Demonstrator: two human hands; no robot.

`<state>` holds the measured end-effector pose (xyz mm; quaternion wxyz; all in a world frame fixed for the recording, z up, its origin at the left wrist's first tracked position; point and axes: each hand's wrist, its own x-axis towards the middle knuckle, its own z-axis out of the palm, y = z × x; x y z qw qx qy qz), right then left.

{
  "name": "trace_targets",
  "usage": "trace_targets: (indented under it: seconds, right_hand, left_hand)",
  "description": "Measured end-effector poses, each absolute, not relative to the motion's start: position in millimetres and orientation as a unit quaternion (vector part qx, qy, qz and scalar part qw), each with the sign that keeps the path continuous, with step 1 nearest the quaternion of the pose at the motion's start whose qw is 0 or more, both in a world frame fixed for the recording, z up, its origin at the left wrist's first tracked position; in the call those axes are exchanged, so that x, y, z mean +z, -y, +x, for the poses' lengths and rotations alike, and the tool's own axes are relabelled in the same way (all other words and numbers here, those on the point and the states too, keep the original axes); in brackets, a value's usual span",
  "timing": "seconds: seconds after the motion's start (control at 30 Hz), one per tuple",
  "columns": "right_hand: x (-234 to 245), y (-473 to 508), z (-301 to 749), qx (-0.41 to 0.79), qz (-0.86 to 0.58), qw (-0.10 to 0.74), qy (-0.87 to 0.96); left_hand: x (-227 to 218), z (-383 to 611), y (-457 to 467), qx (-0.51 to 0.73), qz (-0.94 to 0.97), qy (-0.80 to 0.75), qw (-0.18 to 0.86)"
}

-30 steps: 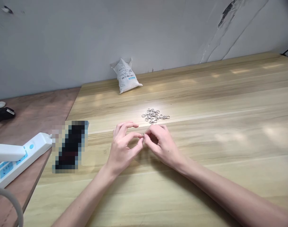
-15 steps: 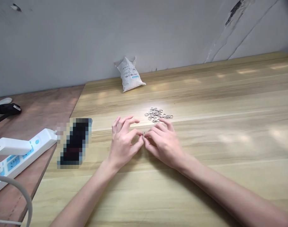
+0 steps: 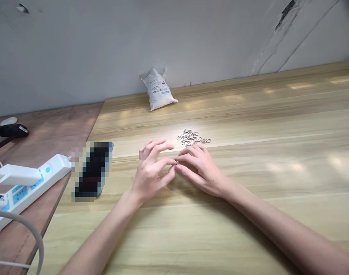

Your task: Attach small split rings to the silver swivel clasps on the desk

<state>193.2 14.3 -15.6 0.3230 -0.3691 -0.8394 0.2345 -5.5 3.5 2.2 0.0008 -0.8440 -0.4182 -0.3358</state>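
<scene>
My left hand [image 3: 151, 170] and my right hand [image 3: 204, 170] meet fingertip to fingertip above the wooden table. Thumb and forefinger of each are pinched on a small metal clasp [image 3: 177, 163], mostly covered by the fingertips. The other fingers of my left hand are raised and curved. Just beyond my right hand lies a loose pile of silvery swivel clasps [image 3: 188, 136], its near edge partly behind my fingers.
A white plastic packet [image 3: 159, 93] with a printed label leans near the wall. Left of my hands lies a phone-like dark slab [image 3: 94, 170], blurred out. A white power strip [image 3: 52, 168] with plugs and a grey cable [image 3: 38, 238] occupy the brown surface at left.
Both hands have shifted slightly right and up in the view. The right hand's fingers have drawn closer together and lowered, and the clasp between the fingertips shows less.
</scene>
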Motion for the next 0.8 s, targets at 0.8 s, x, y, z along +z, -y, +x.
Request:
trace_targets:
  seconds: [0.8]
  right_hand:
    - [0,-11,196,0.481,-0.318,0.311,0.756]
  left_hand:
    - [8,-5,1,-0.369,-0.849,0.366,0.102]
